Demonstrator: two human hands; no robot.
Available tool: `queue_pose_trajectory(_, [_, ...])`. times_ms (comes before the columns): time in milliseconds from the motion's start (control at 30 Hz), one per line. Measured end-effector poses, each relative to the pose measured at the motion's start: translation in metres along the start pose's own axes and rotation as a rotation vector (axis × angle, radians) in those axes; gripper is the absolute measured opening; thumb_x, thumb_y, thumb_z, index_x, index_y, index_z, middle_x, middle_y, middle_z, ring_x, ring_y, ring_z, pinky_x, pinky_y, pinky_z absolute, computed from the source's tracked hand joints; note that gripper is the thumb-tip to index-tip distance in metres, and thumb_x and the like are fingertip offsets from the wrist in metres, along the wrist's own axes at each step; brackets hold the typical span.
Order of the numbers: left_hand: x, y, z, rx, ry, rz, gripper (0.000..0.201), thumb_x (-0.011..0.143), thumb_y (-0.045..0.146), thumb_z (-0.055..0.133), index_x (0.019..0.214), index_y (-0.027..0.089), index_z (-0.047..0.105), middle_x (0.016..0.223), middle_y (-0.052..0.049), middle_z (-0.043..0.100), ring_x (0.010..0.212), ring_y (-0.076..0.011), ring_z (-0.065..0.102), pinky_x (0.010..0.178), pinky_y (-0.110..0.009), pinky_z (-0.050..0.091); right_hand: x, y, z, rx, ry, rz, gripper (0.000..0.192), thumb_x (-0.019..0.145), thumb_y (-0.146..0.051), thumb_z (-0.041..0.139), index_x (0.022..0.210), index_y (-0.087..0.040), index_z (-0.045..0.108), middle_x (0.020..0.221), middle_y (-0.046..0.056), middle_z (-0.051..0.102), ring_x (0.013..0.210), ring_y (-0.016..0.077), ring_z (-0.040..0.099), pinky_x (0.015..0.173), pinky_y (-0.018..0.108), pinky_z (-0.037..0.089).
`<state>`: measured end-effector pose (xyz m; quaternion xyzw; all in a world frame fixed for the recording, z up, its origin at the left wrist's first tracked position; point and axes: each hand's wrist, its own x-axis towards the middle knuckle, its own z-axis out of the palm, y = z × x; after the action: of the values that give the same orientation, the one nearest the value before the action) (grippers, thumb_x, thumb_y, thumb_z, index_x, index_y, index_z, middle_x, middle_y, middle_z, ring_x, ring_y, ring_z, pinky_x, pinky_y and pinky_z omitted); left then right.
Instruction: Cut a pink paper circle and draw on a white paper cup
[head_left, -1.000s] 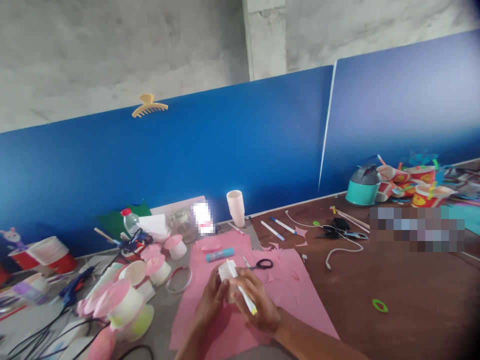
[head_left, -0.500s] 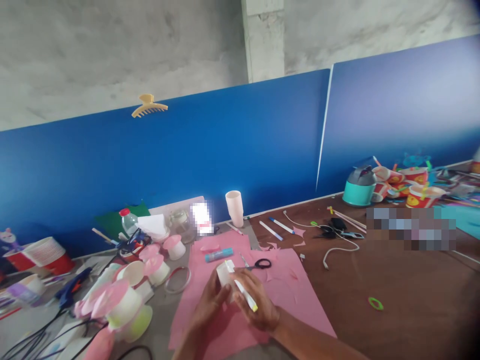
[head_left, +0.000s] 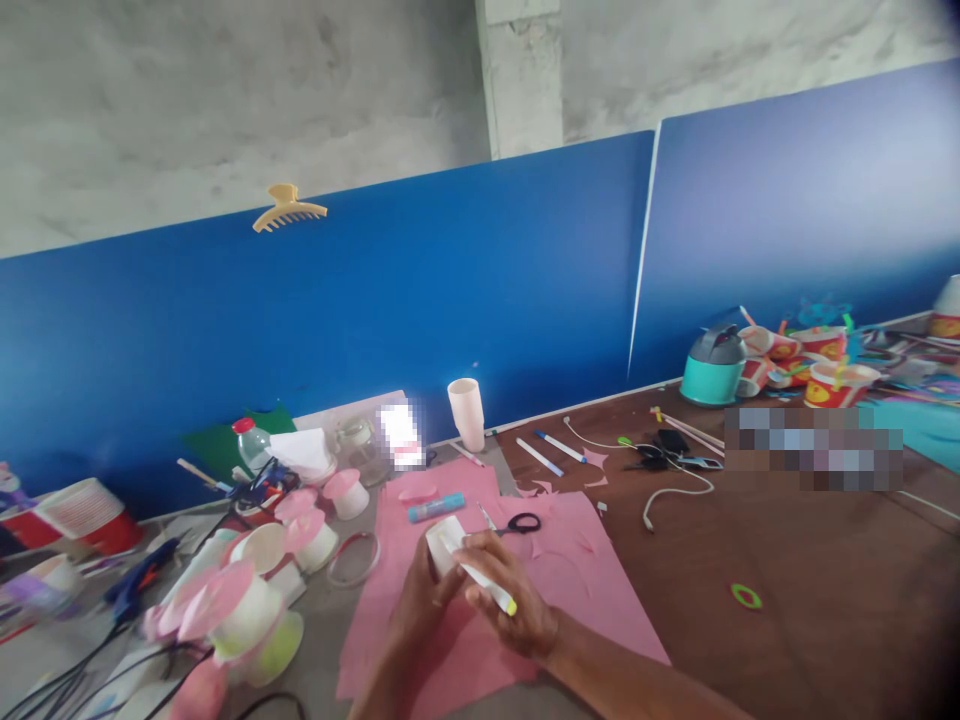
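- The right hand (head_left: 517, 610) is nearest, low in the middle, its fingers curled shut around a white marker (head_left: 480, 578) with a yellow end that points down and to the right.
- The left hand (head_left: 420, 610) sits just beside it, fingers wrapped on a small white cup (head_left: 442, 545) held over the pink paper (head_left: 570, 590); the marker lies across the cup's side, touching it.
- The pink paper is spread on the table (head_left: 810, 600) under both hands.
- Just past the cup lie black-handled scissors (head_left: 517, 523) and a blue glue stick (head_left: 437, 508), both on the paper.
- To the left stands a cluster of white cups with pink petals (head_left: 240, 610), with a clear ring (head_left: 354, 558) between them and the paper.
- A green ring (head_left: 746, 596) lies alone on the brown tabletop, well to the right.
- Farther back a tall cup (head_left: 466, 413) stands against the blue partition (head_left: 375, 300), with pens (head_left: 559, 446) and a white cable (head_left: 667, 495) to its right.
- At the far right are a teal jug (head_left: 711, 366) and red printed cups (head_left: 825, 360).
- A yellow hair clip (head_left: 289, 208) is clamped on the partition's top edge.
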<state>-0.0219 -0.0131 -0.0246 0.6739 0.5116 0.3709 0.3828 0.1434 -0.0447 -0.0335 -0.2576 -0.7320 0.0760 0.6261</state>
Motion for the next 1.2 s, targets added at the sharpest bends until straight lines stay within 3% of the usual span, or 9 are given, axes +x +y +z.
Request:
queue_pose_trajectory(267, [0.0009, -0.0053, 0.0003, -0.051, -0.020, -0.027, 0.049, 0.079, 0.055, 0.068, 0.109, 0.018, 0.057, 0.103, -0.012, 0.074, 0.096, -0.0318, 0.068, 0.084, -0.043, 0.054, -0.0011, 0.0023, -0.0004, -0.010, -0.016, 0.012, 0.035, 0.106, -0.041, 0.036, 0.132, -0.026, 0.054, 0.101, 0.009, 0.060, 0.095, 0.0238, 0.063, 0.082, 0.038, 0.058])
queue_pose_trajectory(1200, [0.0026, -0.0094, 0.0005, 0.006, -0.012, -0.017, 0.046, 0.078, 0.053, 0.068, 0.107, 0.020, 0.056, 0.099, -0.009, 0.074, 0.089, -0.0277, 0.069, 0.077, -0.037, 0.055, 0.0020, -0.0037, -0.0039, -0.029, -0.031, 0.032, 0.026, 0.104, -0.030, 0.041, 0.124, -0.024, 0.057, 0.103, 0.009, 0.065, 0.101, 0.0233, 0.064, 0.087, 0.037, 0.058])
